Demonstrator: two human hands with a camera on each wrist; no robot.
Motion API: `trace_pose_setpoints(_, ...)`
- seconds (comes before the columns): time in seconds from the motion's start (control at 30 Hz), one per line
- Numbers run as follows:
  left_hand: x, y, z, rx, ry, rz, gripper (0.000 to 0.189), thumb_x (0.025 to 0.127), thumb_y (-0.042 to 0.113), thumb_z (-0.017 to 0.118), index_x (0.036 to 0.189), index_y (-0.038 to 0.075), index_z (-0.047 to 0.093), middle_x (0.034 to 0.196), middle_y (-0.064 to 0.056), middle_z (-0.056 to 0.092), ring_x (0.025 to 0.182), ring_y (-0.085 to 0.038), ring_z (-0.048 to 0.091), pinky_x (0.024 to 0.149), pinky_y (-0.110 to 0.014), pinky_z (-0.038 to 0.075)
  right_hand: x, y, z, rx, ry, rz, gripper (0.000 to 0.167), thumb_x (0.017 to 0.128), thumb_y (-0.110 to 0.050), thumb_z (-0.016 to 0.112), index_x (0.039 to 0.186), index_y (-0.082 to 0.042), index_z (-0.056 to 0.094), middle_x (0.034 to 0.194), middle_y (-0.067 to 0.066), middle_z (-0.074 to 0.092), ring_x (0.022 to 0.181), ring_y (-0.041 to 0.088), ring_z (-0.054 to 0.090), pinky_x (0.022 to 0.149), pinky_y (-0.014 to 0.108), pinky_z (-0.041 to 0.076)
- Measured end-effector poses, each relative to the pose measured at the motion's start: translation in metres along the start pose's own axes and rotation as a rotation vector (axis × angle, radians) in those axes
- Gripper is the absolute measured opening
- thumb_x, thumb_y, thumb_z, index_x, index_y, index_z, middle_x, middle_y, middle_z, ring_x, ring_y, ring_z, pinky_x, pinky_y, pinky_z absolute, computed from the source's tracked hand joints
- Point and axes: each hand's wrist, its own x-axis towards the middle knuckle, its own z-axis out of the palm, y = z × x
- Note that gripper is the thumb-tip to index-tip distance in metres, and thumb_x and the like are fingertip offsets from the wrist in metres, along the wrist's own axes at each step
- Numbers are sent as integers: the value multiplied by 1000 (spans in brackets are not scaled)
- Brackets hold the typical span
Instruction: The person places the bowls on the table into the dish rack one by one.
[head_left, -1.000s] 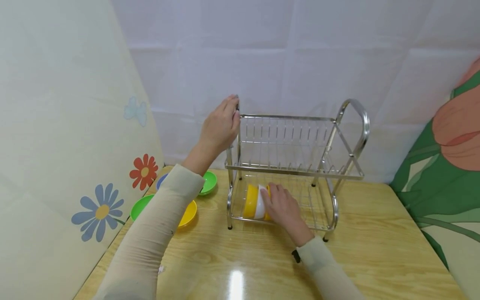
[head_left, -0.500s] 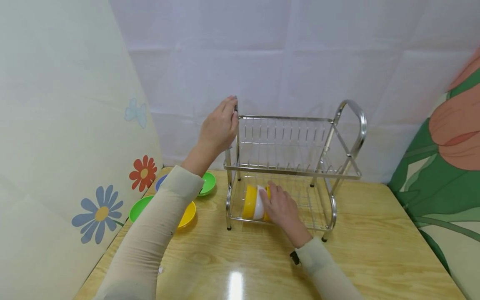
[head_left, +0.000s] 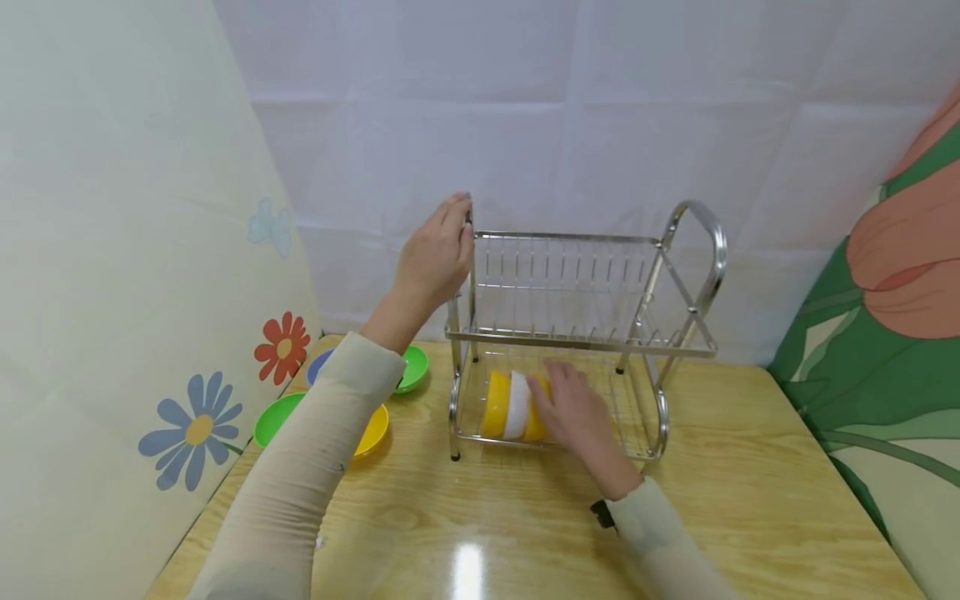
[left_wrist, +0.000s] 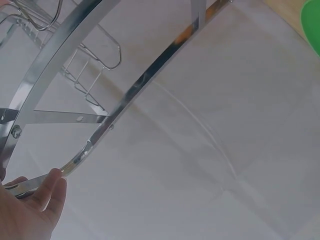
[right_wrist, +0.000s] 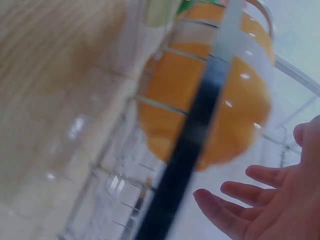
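Observation:
A two-tier metal dish rack [head_left: 581, 342] stands on the wooden table. My left hand [head_left: 435, 254] grips the top of its left handle; in the left wrist view the fingers [left_wrist: 54, 187] curl round the tube. Three bowls stand on edge in a row at the lower tier's left: a yellow bowl [head_left: 495, 404], a white bowl [head_left: 517, 406] and a second yellow bowl [head_left: 535, 423]. Right of them is my right hand [head_left: 583, 421], holding nothing. In the right wrist view its loosely extended fingers [right_wrist: 250, 192] are apart from the nearest yellow bowl [right_wrist: 235, 122].
Left of the rack, partly behind my left sleeve [head_left: 300, 483], are a green bowl [head_left: 276, 418], a blue bowl [head_left: 318, 367], a yellow bowl [head_left: 374, 431] and another green bowl [head_left: 415, 368]. A pale cloth wall [head_left: 525, 150] rises behind the rack.
My right hand has let go of the nearest yellow bowl and drawn slightly right, showing more of that bowl. My left hand stays on the rack handle.

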Motion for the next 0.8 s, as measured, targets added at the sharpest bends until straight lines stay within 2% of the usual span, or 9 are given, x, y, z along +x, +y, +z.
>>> trace_pose_setpoints(0.1,1,1,0,-6,5,3,47,107,22,38,148,1,46,157,-12,44,144,-26,42,117,-40,39,-5,-1,-15,2,20,-11,64,108,-52,34,150,-4,44,151,22,46,135,43,46,101,65,46)
trace_pose_setpoints(0.27,2,2,0,-13,7,-11,47,107,21,39,149,1,46,157,-11,44,145,-26,41,118,-38,36,-15,1,-37,40,61,-37,64,107,-53,35,152,-7,42,154,19,44,139,42,43,107,64,41)
trace_pose_setpoints(0.4,2,2,1,-18,-9,-16,49,108,23,35,150,1,44,158,-12,42,147,-25,38,120,-36,32,-27,4,-54,89,47,-73,64,107,-53,36,154,-10,40,157,16,42,141,41,41,111,64,37)
trace_pose_setpoints(0.57,1,2,2,-31,-7,-14,49,108,23,35,150,1,44,158,-12,42,148,-24,37,121,-35,32,-46,3,-77,107,38,-148,57,107,-49,41,152,-13,46,152,14,48,129,39,55,99,62,48)
trace_pose_setpoints(0.8,0,0,2,-33,3,-25,48,108,20,37,152,2,41,159,-12,40,148,-25,36,121,-35,30,-66,-3,-107,86,152,-264,44,106,-33,53,145,-13,53,139,11,60,115,32,63,83,54,57)
